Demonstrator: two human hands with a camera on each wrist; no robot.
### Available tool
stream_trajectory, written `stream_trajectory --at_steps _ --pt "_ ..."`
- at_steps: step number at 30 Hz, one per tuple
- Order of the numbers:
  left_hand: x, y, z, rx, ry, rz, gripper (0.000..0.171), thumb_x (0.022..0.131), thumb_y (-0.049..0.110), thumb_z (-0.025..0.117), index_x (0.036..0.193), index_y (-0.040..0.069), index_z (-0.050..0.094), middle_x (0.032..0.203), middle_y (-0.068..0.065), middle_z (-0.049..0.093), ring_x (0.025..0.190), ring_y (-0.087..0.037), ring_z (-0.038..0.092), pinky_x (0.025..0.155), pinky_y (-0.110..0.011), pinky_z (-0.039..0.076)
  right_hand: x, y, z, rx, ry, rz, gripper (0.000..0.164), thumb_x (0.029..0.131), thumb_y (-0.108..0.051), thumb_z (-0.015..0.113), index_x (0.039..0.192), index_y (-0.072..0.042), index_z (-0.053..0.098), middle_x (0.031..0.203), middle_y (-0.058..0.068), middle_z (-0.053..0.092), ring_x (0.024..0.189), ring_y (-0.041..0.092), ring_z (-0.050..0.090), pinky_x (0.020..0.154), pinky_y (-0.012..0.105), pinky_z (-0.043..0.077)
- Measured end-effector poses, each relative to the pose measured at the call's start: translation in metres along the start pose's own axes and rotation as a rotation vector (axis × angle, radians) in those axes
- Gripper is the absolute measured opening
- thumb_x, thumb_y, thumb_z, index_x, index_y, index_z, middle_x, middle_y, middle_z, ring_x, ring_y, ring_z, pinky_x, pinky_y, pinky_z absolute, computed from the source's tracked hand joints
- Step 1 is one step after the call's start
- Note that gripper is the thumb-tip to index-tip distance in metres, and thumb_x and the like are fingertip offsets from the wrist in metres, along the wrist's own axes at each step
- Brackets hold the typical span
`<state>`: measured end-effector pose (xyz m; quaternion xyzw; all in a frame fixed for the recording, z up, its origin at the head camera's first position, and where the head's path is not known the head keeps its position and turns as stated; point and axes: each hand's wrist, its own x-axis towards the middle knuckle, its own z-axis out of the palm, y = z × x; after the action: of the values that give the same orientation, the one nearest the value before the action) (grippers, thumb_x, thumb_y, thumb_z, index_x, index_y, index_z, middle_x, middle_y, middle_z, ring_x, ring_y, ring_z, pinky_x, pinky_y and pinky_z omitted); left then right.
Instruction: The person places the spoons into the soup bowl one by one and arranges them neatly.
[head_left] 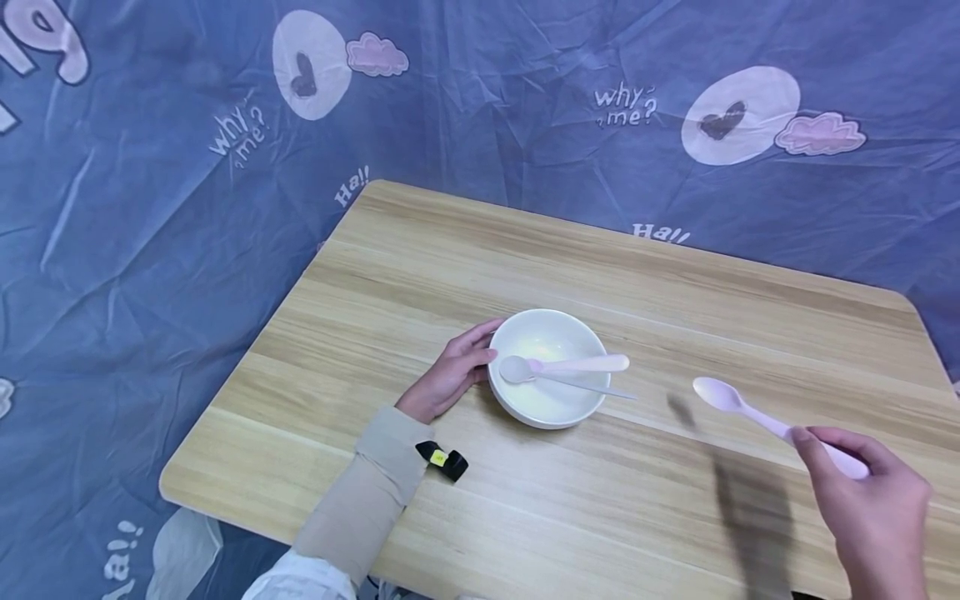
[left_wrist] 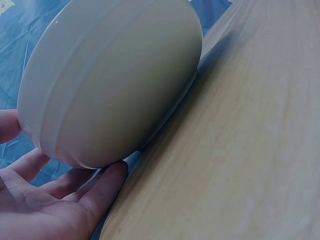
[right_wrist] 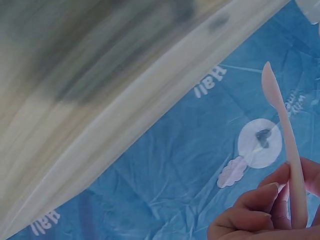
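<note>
A white bowl (head_left: pixel 550 413) stands on the wooden table, and my left hand (head_left: pixel 453 368) holds it at its left side. The thumb is at the rim while the other fingers curve along the outer wall, low on the bowl (left_wrist: pixel 115 85) in the left wrist view. Across the bowl lies a pale pink spoon (head_left: pixel 585 364), its handle sticking out past the right rim. Beside it a thin, pale handle (head_left: pixel 600 388) also pokes over the rim. Off to the right, my right hand (head_left: pixel 873 500) pinches another pale pink spoon (head_left: pixel 765 421) by its handle, raised above the table, its head pointing toward the bowl.
The light wooden table (head_left: pixel 420 250) has rounded corners. Blue printed cloth (head_left: pixel 510 108) hangs behind it and along the left. A black strap with a yellow tag (head_left: pixel 442 458) shows at the left sleeve. The right arm's shadow (head_left: pixel 750 508) falls on the tabletop.
</note>
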<state>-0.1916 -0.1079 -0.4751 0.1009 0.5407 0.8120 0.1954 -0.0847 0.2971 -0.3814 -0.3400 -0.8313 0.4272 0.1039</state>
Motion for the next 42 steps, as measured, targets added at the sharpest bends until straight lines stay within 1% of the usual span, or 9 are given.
stream_trajectory --at_steps 5,8,12,16,18,23,31,37,42 --pt "0.0 0.0 0.001 0.001 0.006 -0.004 0.056 0.094 0.006 0.046 0.147 0.006 0.029 0.149 -0.018 0.035 0.121 -0.027 0.048 0.085 -0.029 0.05 -0.004 -0.007 0.005 0.056 0.003 -0.007 0.013 0.076 -0.029 0.078 0.087 -0.022 0.074 0.066 -0.02 0.06 0.057 0.003 0.045 0.045 0.022 0.035" --pt "0.0 0.0 0.001 -0.007 0.009 -0.002 0.056 0.093 0.005 0.045 0.147 0.005 0.029 0.148 -0.018 0.035 0.12 -0.026 0.049 0.085 -0.029 0.05 -0.006 -0.012 0.008 0.071 -0.012 -0.011 0.017 0.076 -0.029 0.078 0.091 -0.021 0.075 0.07 -0.019 0.06 0.057 0.004 0.044 0.044 0.023 0.034" --pt "0.0 0.0 0.002 -0.005 0.01 0.003 0.056 0.093 0.005 0.045 0.147 0.005 0.029 0.148 -0.018 0.035 0.12 -0.026 0.048 0.085 -0.029 0.05 -0.008 -0.021 0.013 0.077 -0.017 -0.059 0.021 0.077 -0.028 0.077 0.095 -0.018 0.074 0.072 -0.019 0.062 0.059 0.005 0.044 0.044 0.022 0.034" --pt "0.0 0.0 0.001 0.01 0.007 0.001 0.055 0.094 0.006 0.045 0.147 0.006 0.029 0.148 -0.018 0.035 0.122 -0.029 0.047 0.085 -0.03 0.05 -0.009 -0.031 0.02 0.092 -0.019 -0.107 0.021 0.077 -0.025 0.077 0.094 -0.014 0.074 0.073 -0.02 0.064 0.061 0.004 0.046 0.045 0.02 0.035" --pt "-0.001 0.0 0.001 0.015 0.005 -0.004 0.055 0.094 0.006 0.044 0.147 0.006 0.029 0.148 -0.018 0.035 0.123 -0.03 0.047 0.085 -0.03 0.05 -0.01 -0.034 0.023 0.106 -0.028 -0.115 0.019 0.078 -0.024 0.077 0.093 -0.014 0.074 0.074 -0.02 0.064 0.061 0.004 0.046 0.045 0.019 0.035" --pt "0.0 0.001 0.001 0.018 0.012 -0.013 0.055 0.094 0.007 0.045 0.147 0.007 0.03 0.148 -0.017 0.037 0.122 -0.028 0.047 0.087 -0.031 0.049 -0.011 -0.04 0.029 0.104 -0.033 -0.136 0.017 0.078 -0.024 0.077 0.092 -0.015 0.075 0.073 -0.019 0.064 0.06 0.005 0.045 0.046 0.019 0.035" --pt "0.001 0.0 0.001 0.002 0.008 -0.002 0.055 0.094 0.005 0.044 0.147 0.005 0.03 0.149 -0.016 0.035 0.126 -0.03 0.044 0.089 -0.031 0.049 -0.014 -0.05 0.036 0.104 -0.064 -0.156 0.016 0.077 -0.024 0.077 0.09 -0.015 0.074 0.076 -0.017 0.064 0.056 0.005 0.044 0.044 0.021 0.034" --pt "0.0 0.002 0.002 -0.005 0.004 0.001 0.056 0.094 0.006 0.044 0.147 0.004 0.028 0.149 -0.018 0.034 0.126 -0.032 0.043 0.087 -0.031 0.049 -0.015 -0.053 0.042 0.088 -0.08 -0.181 0.017 0.078 -0.025 0.077 0.091 -0.014 0.073 0.074 -0.016 0.063 0.057 0.005 0.045 0.045 0.021 0.035" --pt "0.001 0.002 0.002 -0.002 0.01 -0.001 0.055 0.094 0.005 0.045 0.147 0.004 0.029 0.149 -0.019 0.034 0.124 -0.03 0.045 0.086 -0.03 0.049 -0.016 -0.054 0.045 0.072 -0.096 -0.194 0.019 0.078 -0.027 0.076 0.092 -0.014 0.073 0.075 -0.016 0.063 0.058 0.006 0.046 0.045 0.022 0.036"
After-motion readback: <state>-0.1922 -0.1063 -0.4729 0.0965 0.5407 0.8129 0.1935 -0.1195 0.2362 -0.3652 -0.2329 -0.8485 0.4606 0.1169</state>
